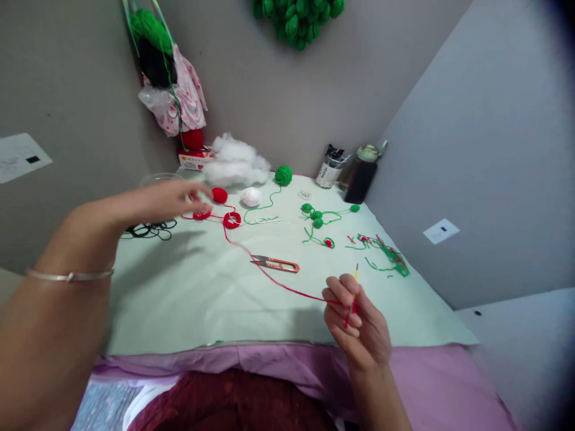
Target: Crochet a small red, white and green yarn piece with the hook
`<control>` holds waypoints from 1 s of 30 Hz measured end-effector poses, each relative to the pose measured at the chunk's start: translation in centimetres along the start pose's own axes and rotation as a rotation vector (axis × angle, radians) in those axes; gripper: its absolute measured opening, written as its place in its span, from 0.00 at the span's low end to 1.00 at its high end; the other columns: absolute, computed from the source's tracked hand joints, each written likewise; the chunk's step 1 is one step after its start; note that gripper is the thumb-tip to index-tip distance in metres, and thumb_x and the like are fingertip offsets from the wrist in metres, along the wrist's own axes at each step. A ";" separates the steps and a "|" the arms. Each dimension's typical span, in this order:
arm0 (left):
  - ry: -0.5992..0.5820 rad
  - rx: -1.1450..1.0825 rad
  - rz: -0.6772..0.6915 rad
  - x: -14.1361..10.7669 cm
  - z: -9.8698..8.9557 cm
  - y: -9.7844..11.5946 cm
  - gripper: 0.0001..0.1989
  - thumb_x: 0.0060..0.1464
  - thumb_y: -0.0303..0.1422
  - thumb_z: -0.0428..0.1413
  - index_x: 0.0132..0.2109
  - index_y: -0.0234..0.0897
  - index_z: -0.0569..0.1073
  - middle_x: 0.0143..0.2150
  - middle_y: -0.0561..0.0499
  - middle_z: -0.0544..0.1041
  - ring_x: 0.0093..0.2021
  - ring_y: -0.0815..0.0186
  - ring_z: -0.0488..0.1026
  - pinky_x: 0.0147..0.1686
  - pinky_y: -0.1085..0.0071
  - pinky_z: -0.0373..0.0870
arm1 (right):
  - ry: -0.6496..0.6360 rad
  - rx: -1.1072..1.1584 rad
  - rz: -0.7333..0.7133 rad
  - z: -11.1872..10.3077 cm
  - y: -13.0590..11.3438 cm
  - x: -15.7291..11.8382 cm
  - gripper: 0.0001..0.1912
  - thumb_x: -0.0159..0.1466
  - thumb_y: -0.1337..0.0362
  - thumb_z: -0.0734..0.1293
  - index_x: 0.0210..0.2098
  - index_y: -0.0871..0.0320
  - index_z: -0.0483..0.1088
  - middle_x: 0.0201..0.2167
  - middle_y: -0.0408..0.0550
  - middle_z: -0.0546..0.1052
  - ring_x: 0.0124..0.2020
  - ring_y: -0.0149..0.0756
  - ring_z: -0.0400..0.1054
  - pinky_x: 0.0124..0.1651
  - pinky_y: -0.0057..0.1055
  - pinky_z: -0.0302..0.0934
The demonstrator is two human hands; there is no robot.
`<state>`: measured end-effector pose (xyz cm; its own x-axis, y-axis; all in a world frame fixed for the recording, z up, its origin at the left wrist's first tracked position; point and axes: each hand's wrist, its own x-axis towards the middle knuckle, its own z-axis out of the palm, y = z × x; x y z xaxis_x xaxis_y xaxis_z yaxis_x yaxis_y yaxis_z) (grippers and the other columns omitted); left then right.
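Note:
My left hand (164, 202) reaches over the left of the table, fingers stretched out and slightly blurred. Beneath and beside its fingertips lie a red yarn coil (202, 214) and a small red ball (220, 195). My right hand (359, 320) is closed around a crochet hook (356, 274), its yellow shaft and metal tip pointing up, with red yarn between the fingers. From there a red strand (287, 288) runs left across the thread snips (281, 264) to a red yarn ring (232, 220).
White stuffing (238, 161), a white ball (250, 197) and a green yarn ball (283, 175) sit at the back. Small green crocheted pieces (317, 218) and yarn scraps (395, 257) lie right. A phone (361, 181) leans beside a pen cup (329, 172). Black cord (150, 230) lies left.

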<state>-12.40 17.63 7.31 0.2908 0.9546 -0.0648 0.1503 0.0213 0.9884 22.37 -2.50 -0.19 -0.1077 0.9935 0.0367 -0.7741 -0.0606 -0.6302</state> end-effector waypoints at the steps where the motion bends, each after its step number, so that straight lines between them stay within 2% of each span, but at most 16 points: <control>1: -0.040 0.097 -0.056 -1.0 -0.1 -1.0 0.17 0.69 0.28 0.48 0.41 0.26 0.81 0.35 0.62 0.82 0.67 0.60 0.70 0.59 0.75 0.68 | 0.022 -0.030 0.009 0.1 0.1 0.2 0.08 0.66 0.62 0.74 0.32 0.55 0.76 0.26 0.39 0.70 0.19 0.22 0.46 0.20 0.12 0.59; 3: 0.022 0.159 -0.046 -3.4 0.5 -1.9 0.05 0.61 0.26 0.60 0.41 0.31 0.82 0.36 0.66 0.82 0.59 0.69 0.77 0.42 0.94 0.66 | 0.060 -0.105 0.016 0.4 0.4 0.6 0.07 0.66 0.60 0.75 0.33 0.55 0.77 0.28 0.40 0.72 0.19 0.21 0.45 0.19 0.13 0.57; 5: 0.047 0.074 0.076 -6.1 2.7 -1.7 0.12 0.57 0.26 0.66 0.49 0.40 0.84 0.47 0.63 0.84 0.61 0.65 0.77 0.39 0.93 0.69 | 0.086 -0.185 0.016 1.0 0.7 1.0 0.09 0.64 0.57 0.75 0.34 0.56 0.77 0.29 0.41 0.74 0.19 0.21 0.45 0.19 0.16 0.56; 7: -0.016 -0.137 0.156 -8.6 6.2 -1.3 0.20 0.54 0.30 0.71 0.54 0.42 0.84 0.60 0.49 0.82 0.61 0.53 0.78 0.39 0.83 0.77 | 0.084 -0.232 0.025 1.8 1.0 1.3 0.10 0.64 0.56 0.76 0.34 0.56 0.78 0.30 0.43 0.77 0.18 0.21 0.46 0.18 0.18 0.55; 8: -0.131 -0.273 0.166 -9.5 8.2 -1.3 0.23 0.56 0.37 0.70 0.58 0.43 0.82 0.66 0.43 0.77 0.61 0.46 0.78 0.40 0.74 0.82 | 0.075 -0.239 0.022 2.3 1.2 1.4 0.10 0.64 0.56 0.76 0.34 0.56 0.78 0.30 0.44 0.78 0.17 0.20 0.47 0.17 0.18 0.54; 10: -0.371 -0.519 0.087 -10.9 12.2 -1.7 0.30 0.60 0.50 0.65 0.66 0.49 0.76 0.74 0.40 0.68 0.68 0.36 0.71 0.49 0.54 0.83 | 0.039 -0.251 0.009 3.3 1.6 1.5 0.09 0.65 0.56 0.74 0.35 0.55 0.79 0.31 0.44 0.80 0.16 0.19 0.49 0.17 0.19 0.55; 13: -0.425 -0.725 0.043 -11.2 16.8 -2.5 0.32 0.62 0.57 0.59 0.67 0.49 0.74 0.77 0.42 0.63 0.76 0.42 0.59 0.67 0.47 0.68 | -0.015 -0.298 -0.055 4.2 2.5 1.3 0.09 0.67 0.56 0.73 0.36 0.55 0.81 0.31 0.45 0.82 0.14 0.19 0.55 0.18 0.21 0.56; 15: -0.405 -0.875 0.055 -10.7 18.6 -2.4 0.33 0.62 0.60 0.55 0.65 0.47 0.76 0.74 0.43 0.68 0.75 0.45 0.60 0.71 0.47 0.62 | -0.018 -0.350 -0.112 4.5 3.0 1.1 0.09 0.68 0.57 0.73 0.36 0.55 0.82 0.31 0.45 0.82 0.15 0.20 0.60 0.19 0.22 0.57; 17: -0.295 -0.999 0.089 -10.1 19.5 -1.8 0.28 0.68 0.58 0.49 0.53 0.44 0.82 0.67 0.45 0.76 0.75 0.48 0.62 0.71 0.45 0.61 | -0.010 -0.384 -0.148 4.5 3.3 0.9 0.09 0.68 0.57 0.73 0.36 0.55 0.82 0.32 0.46 0.82 0.16 0.21 0.63 0.20 0.22 0.57; 19: -0.143 -0.966 0.215 -9.5 19.8 -1.5 0.32 0.72 0.53 0.44 0.30 0.42 0.80 0.56 0.48 0.84 0.75 0.52 0.62 0.74 0.48 0.56 | 0.000 -0.390 -0.167 4.5 3.2 0.7 0.09 0.68 0.57 0.72 0.36 0.54 0.82 0.32 0.46 0.83 0.15 0.21 0.63 0.19 0.22 0.56; 20: -0.072 -0.867 0.305 -9.4 19.7 -1.5 0.35 0.73 0.52 0.42 0.23 0.42 0.76 0.51 0.49 0.86 0.75 0.53 0.61 0.75 0.50 0.51 | 0.012 -0.391 -0.176 4.4 3.1 0.7 0.09 0.68 0.57 0.72 0.36 0.54 0.82 0.33 0.46 0.83 0.15 0.21 0.62 0.19 0.22 0.55; 22: 0.034 -0.535 0.469 -9.4 19.5 -2.1 0.36 0.73 0.51 0.43 0.19 0.44 0.74 0.50 0.49 0.87 0.77 0.52 0.58 0.78 0.52 0.40 | 0.049 -0.404 -0.208 4.2 2.7 0.6 0.09 0.68 0.56 0.72 0.36 0.53 0.82 0.32 0.46 0.83 0.14 0.21 0.60 0.19 0.23 0.55; 24: 0.081 -0.199 0.541 -9.8 19.1 -3.1 0.28 0.71 0.47 0.50 0.27 0.45 0.82 0.58 0.48 0.84 0.78 0.50 0.53 0.78 0.51 0.31 | 0.090 -0.428 -0.252 4.0 2.5 0.5 0.09 0.67 0.56 0.73 0.36 0.53 0.82 0.32 0.46 0.83 0.15 0.22 0.60 0.19 0.24 0.56; 26: 0.077 -0.026 0.513 -10.3 18.9 -4.0 0.15 0.69 0.40 0.55 0.42 0.45 0.87 0.65 0.47 0.79 0.79 0.48 0.49 0.77 0.49 0.31 | 0.122 -0.455 -0.297 3.8 2.4 0.4 0.08 0.68 0.57 0.73 0.36 0.53 0.82 0.33 0.47 0.83 0.16 0.23 0.61 0.20 0.25 0.57; 28: -0.005 -0.059 0.392 -11.0 18.8 -4.8 0.14 0.66 0.37 0.58 0.55 0.46 0.84 0.68 0.46 0.76 0.78 0.47 0.52 0.76 0.48 0.42 | 0.147 -0.491 -0.337 3.6 2.7 0.3 0.08 0.68 0.57 0.72 0.37 0.53 0.83 0.35 0.47 0.84 0.17 0.23 0.63 0.22 0.26 0.59; 30: -0.131 -0.209 0.223 -11.4 18.9 -5.1 0.18 0.64 0.37 0.62 0.60 0.47 0.81 0.67 0.46 0.76 0.72 0.46 0.63 0.71 0.50 0.56 | 0.164 -0.533 -0.364 3.5 3.1 0.3 0.08 0.69 0.58 0.71 0.37 0.53 0.83 0.36 0.48 0.84 0.19 0.24 0.65 0.24 0.27 0.60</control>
<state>1.32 1.04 0.37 0.4158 0.8966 0.1525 -0.1234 -0.1104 0.9862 17.76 -2.70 0.53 0.2310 0.9459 0.2279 -0.3238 0.2956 -0.8987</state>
